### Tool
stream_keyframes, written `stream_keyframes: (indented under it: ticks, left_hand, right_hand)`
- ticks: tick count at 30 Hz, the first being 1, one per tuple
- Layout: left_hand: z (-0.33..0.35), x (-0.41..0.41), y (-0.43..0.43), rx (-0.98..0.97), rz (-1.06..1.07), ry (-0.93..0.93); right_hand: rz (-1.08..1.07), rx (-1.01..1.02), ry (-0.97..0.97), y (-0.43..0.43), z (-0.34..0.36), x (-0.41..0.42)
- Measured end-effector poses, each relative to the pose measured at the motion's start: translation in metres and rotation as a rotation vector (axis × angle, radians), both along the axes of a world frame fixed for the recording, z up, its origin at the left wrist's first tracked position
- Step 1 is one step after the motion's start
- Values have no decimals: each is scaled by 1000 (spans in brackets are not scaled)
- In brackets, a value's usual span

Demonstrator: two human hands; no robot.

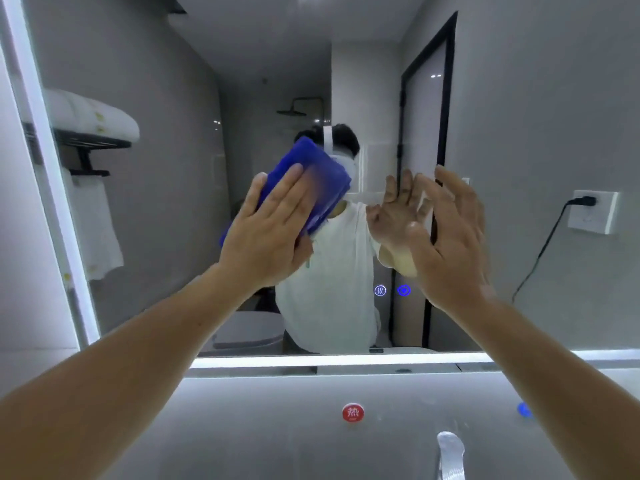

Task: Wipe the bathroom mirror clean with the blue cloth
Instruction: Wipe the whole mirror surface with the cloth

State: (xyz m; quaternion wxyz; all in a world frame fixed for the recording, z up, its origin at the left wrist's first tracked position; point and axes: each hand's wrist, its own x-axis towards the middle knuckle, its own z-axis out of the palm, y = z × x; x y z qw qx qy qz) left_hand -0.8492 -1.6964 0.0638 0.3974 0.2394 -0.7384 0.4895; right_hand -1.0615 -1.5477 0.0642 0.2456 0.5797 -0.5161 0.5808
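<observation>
The bathroom mirror (536, 116) fills the wall ahead, lit along its left and bottom edges. A folded blue cloth (322, 174) lies flat against the glass near the middle. My left hand (270, 226) presses the cloth onto the mirror with straight fingers spread over it. My right hand (446, 237) is raised to the right of the cloth, fingers straight and spread, close to the glass; I cannot tell whether it touches. Its reflection shows just left of it.
Two lit touch buttons (391, 290) glow low on the mirror. Below are a hot-water label (352, 412) and a chrome tap (450, 452). The reflection shows a person, a towel rack, a wall socket with a plugged cable and a black-framed door.
</observation>
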Motion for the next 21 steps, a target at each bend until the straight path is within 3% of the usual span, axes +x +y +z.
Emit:
stream_keyframes:
  ticks: [5,11,21]
  left_hand:
    - [-46,-27,3,81,-30,232]
    - [-157,-18,-1,51,-71,42]
    - [-246,3,-13,-37,80,-156]
  right_hand:
    - [12,-29,-9,-4,-16,2]
    - [11,33,-18,-9,-42,-5]
    - [27,59,17,-8,-61,-22]
